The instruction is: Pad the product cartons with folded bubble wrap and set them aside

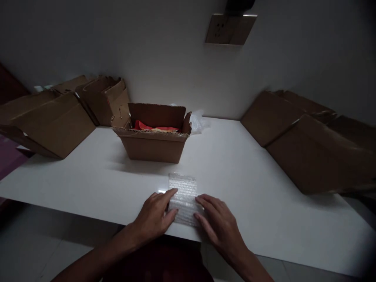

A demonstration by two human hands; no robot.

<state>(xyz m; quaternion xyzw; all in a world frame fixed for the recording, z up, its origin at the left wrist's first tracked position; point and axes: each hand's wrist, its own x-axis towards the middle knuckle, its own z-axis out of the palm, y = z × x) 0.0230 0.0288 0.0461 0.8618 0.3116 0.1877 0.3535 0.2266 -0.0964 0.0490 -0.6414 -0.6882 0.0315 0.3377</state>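
Head view: bubble wrap (182,197) between both hands' fingertips.

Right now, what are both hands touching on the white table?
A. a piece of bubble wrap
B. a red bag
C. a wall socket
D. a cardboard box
A: the left hand and right hand rest on either side of the bubble wrap lying flat on the table.

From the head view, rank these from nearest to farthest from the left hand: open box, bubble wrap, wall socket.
1. Bubble wrap: under the left hand's fingertips, at the table's near edge.
2. Open box: behind it, mid-table.
3. Wall socket: high on the back wall, to the right.
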